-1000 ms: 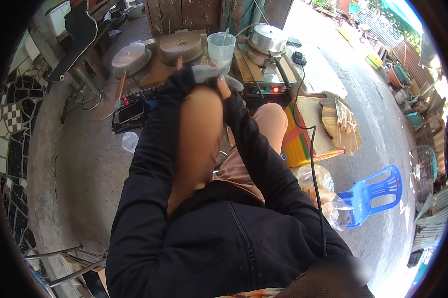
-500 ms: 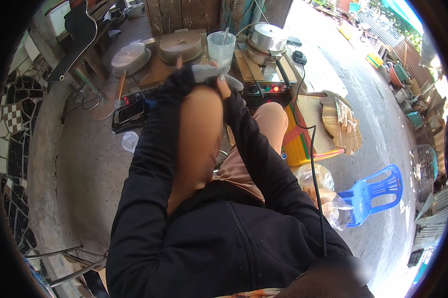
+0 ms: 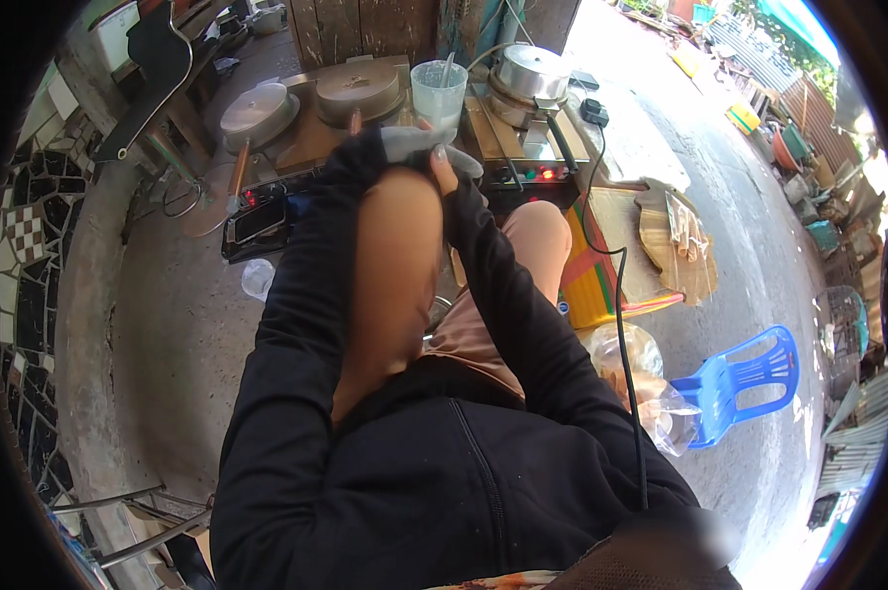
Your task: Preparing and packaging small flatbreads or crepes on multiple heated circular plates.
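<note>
My left hand (image 3: 407, 144), in a grey glove, and my right hand (image 3: 443, 169), with bare skin at the thumb, are clasped over my raised left knee (image 3: 401, 197), fingers pressed together and partly hidden. Just beyond them are a translucent jug (image 3: 438, 93) with a utensil in it and two round metal cookers (image 3: 257, 118) (image 3: 357, 90) with wooden handles. To their right is a silver round cooker (image 3: 531, 71) on a metal unit with red and green lights and a black handle (image 3: 562, 143).
A black cable (image 3: 620, 305) runs down my right side. A blue plastic chair (image 3: 754, 366), a plastic bag (image 3: 660, 423) and cardboard (image 3: 621, 251) on a striped box are at the right. A black tray (image 3: 254, 236) and plastic cup (image 3: 258, 280) are at the left, near tiled edging (image 3: 26, 295).
</note>
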`<state>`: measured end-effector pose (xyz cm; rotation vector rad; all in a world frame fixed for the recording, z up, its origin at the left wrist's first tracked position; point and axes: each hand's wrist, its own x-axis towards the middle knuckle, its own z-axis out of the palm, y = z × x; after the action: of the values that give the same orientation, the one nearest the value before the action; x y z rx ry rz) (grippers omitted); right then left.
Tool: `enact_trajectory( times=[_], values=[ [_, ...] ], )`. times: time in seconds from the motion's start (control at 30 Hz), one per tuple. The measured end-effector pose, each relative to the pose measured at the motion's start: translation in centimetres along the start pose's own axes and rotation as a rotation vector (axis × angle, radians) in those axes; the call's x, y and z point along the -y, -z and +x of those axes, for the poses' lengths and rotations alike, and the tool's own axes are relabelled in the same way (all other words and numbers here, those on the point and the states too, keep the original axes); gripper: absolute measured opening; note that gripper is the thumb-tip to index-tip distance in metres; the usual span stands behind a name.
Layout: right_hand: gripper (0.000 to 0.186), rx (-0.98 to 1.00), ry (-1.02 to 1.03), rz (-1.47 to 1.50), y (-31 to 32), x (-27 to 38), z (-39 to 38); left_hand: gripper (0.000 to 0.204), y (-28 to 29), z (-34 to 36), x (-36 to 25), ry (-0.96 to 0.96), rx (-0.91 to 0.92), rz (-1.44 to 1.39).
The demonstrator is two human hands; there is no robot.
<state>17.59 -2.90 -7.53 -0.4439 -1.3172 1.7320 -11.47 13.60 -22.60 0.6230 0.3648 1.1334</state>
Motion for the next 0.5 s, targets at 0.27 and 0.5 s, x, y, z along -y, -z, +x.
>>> enact_trajectory(
  times=[0.27, 0.5],
  values=[
    [0.054, -0.004, 0.01, -0.019, 0.5, -0.2, 0.2, 0.092, -4.7, -0.5, 1.9, 0.056, 0.214, -0.395],
    [0.055, -0.02, 0.001, -0.042, 0.2, 0.3, -0.1, 0.094, -13.9, -2.2, 3.7, -0.117, -0.06, -0.345]
  ],
)
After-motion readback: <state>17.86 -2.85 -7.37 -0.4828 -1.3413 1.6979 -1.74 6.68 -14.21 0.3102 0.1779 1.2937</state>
